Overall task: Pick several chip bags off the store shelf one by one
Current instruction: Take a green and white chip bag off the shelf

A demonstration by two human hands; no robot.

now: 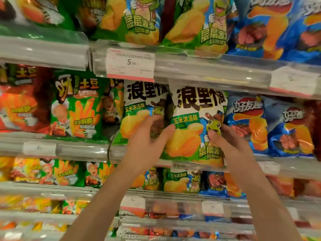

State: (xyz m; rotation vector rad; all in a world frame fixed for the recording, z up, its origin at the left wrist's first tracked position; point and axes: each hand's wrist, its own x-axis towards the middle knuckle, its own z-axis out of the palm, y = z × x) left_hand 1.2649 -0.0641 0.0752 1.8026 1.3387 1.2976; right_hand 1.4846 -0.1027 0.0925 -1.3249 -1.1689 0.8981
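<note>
A white-and-green chip bag [194,122] with big black characters and a cartoon turtle stands at the front of the middle shelf, tilted slightly outward. My right hand [227,141] grips its right edge, thumb on the front and fingers behind. My left hand [149,136] is at its left edge with fingers spread, fingertips touching the bag's side. A second bag of the same kind [139,108] stands just to the left, partly behind my left hand.
Green fries bags [78,105] stand to the left and blue chip bags [246,122] to the right on the same shelf. A clear shelf rail with a price tag [130,64] runs right above. More bags fill the shelves above and below.
</note>
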